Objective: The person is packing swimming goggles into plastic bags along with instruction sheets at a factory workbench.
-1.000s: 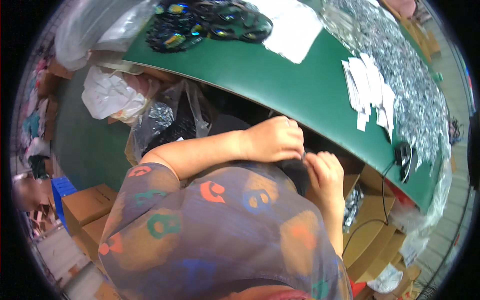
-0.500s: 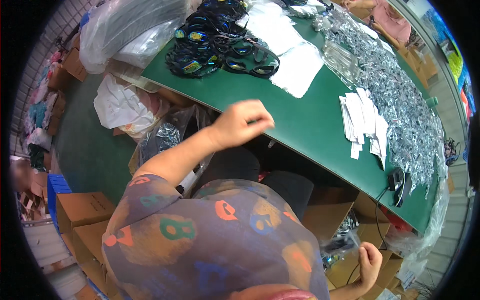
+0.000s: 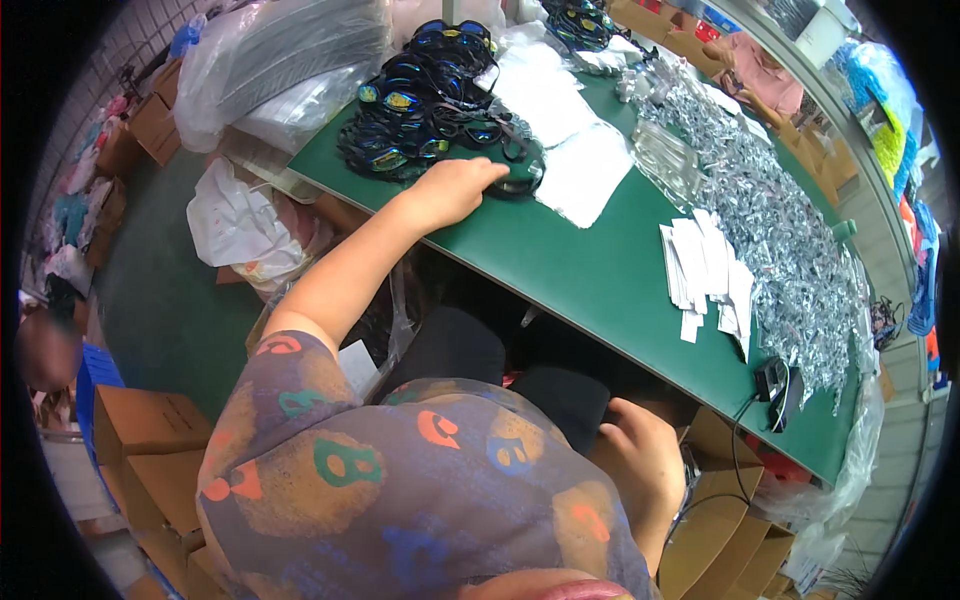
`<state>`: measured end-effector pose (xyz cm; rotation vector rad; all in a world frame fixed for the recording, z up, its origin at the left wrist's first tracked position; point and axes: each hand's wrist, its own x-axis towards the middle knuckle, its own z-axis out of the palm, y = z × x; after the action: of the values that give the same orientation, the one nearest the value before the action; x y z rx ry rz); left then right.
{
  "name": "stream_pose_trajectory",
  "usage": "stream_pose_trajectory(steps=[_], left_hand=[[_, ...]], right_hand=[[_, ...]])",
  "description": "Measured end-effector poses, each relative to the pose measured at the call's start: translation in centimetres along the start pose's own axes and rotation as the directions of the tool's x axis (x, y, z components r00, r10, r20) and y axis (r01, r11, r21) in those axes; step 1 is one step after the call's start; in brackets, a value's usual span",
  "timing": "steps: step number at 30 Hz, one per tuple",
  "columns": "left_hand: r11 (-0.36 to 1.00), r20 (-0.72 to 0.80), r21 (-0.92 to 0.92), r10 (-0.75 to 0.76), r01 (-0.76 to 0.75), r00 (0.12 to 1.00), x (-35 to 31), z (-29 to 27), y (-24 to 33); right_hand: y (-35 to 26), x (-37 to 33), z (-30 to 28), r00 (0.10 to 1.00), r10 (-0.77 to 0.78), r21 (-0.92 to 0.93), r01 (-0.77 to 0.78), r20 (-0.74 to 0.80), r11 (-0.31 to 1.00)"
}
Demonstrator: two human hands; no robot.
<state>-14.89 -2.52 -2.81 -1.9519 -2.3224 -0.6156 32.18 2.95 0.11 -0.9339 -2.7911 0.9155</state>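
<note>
At the near edge of the goggle pile, my left hand (image 3: 455,194) has its fingers curled at a pair of black swimming goggles (image 3: 518,187). The fingertips meet the goggles' near side, and the hand hides part of them. Behind it lies a heap of black swimming goggles (image 3: 400,120) with shiny coloured lenses and tangled straps. Over beside my right thigh hangs my right hand (image 3: 645,458), back upward. Its thumb and forefinger are apart and nothing shows in them; the other fingers are partly hidden.
White sheets (image 3: 590,170) lie right of the goggles on the green table (image 3: 560,255). Farther right are white paper slips (image 3: 705,275), a broad heap of small clear packets (image 3: 770,230) and a black device (image 3: 775,380) with a cable. Cardboard boxes (image 3: 710,545) stand below. Across the table sits another person (image 3: 765,75).
My left hand has moved forward from the table edge to the goggles. My right hand has come from above the boxes to beside my thigh. The view has shifted slightly.
</note>
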Motion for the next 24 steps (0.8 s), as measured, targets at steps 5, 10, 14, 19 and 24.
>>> stream_pose_trajectory(steps=[5,10,14,19,24], left_hand=[[0.936,-0.029,0.103,0.342,-0.338,0.939,-5.8,-1.8,2.8],[0.980,-0.324,-0.191,-0.004,-0.061,0.946,-9.4,-0.1,2.6],[0.991,-0.365,-0.124,-0.005,-0.043,0.931,-9.7,0.8,3.0],[0.977,-0.515,-0.212,-0.078,-0.038,0.854,-8.8,0.8,3.2],[0.984,-0.653,-0.086,0.060,-0.153,0.755,-7.6,-0.5,2.9]], right_hand=[[-1.7,3.4,0.4,0.975,-0.200,0.108,0.189,0.095,0.976],[-3.1,10.8,0.2,0.896,-0.443,0.155,0.433,0.032,0.888],[-7.5,18.4,0.6,0.842,-0.520,0.117,0.536,-0.144,0.836],[-10.8,26.8,1.2,0.870,-0.471,-0.132,0.455,-0.147,0.881],[-11.3,34.2,3.0,0.745,-0.639,-0.416,0.528,-0.191,0.740]])
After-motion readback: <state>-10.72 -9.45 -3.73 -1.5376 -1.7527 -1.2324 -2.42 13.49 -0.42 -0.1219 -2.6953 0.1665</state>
